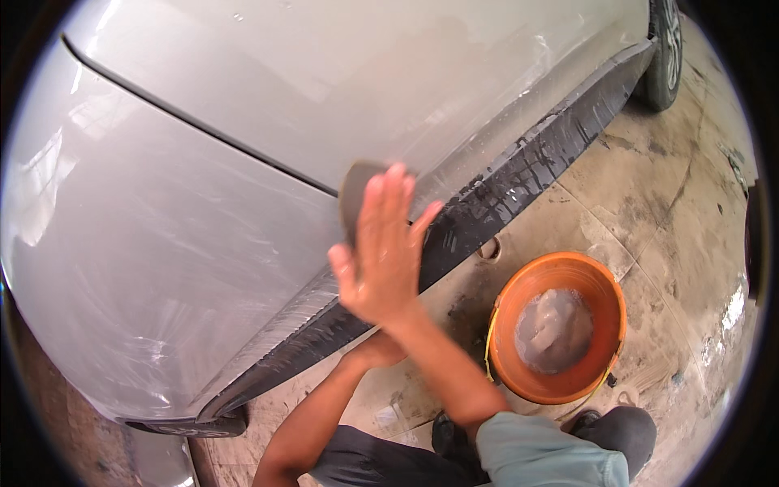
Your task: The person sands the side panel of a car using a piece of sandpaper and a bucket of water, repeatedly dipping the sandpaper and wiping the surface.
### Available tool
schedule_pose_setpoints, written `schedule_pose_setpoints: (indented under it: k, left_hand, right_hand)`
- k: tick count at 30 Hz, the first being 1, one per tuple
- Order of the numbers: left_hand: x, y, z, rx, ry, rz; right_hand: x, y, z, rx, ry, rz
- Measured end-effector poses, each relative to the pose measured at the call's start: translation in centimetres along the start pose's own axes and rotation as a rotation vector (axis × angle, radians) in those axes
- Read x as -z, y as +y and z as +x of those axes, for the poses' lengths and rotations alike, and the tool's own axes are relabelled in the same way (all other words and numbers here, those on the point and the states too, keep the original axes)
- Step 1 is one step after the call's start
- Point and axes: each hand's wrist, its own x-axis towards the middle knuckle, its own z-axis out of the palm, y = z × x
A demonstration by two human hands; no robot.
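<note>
My right hand (pixel 384 259) lies palm down with its fingers extended over a thin dark grey pad (pixel 354 195). It presses the pad against the low side of a silver car body panel (pixel 231 262), where a dark door seam (pixel 201 123) meets the black side sill (pixel 505 182). Wet streaks and whitish smears mark the panel and sill. My left hand (pixel 384 350) is below the sill, crossed by my right forearm; its fingers are hidden.
An orange bucket (pixel 557 389) with a yellow handle stands on the stained tiled floor (pixel 657 292), with cloudy water and a pale lump inside. Car wheels (pixel 664 58) show at upper right and lower left. My knee (pixel 627 435) is near the bucket.
</note>
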Motion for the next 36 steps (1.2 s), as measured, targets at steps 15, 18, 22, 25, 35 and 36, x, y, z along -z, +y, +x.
schedule_pose_setpoints:
  k: [15, 18, 22, 25, 35, 36]
  left_hand:
    - [0.6, 1.7, -1.2, 0.519, -0.222, 0.244]
    - [0.6, 1.6, -1.6, 0.467, -0.192, 0.146]
    - [0.9, 2.1, -1.6, 0.329, -0.208, 0.088]
    - [0.9, 2.6, -1.2, 0.597, -0.244, 0.126]
    - [0.4, 2.8, 0.5, 0.516, -0.266, 0.159]
    - [0.3, 2.8, 0.4, 0.493, -0.273, 0.229]
  right_hand:
    - [2.6, 3.7, 5.7, -0.116, 0.208, 0.004]
    - [1.8, 2.3, 4.7, -0.158, 0.273, 0.085]
    - [1.2, -0.4, 1.2, -0.06, 0.011, 0.003]
    - [3.6, 4.3, 8.6, -0.194, 0.284, 0.02]
    - [3.3, 3.8, 6.6, -0.131, 0.19, 0.014]
    - [3.3, 4.0, 7.6, -0.144, 0.237, 0.066]
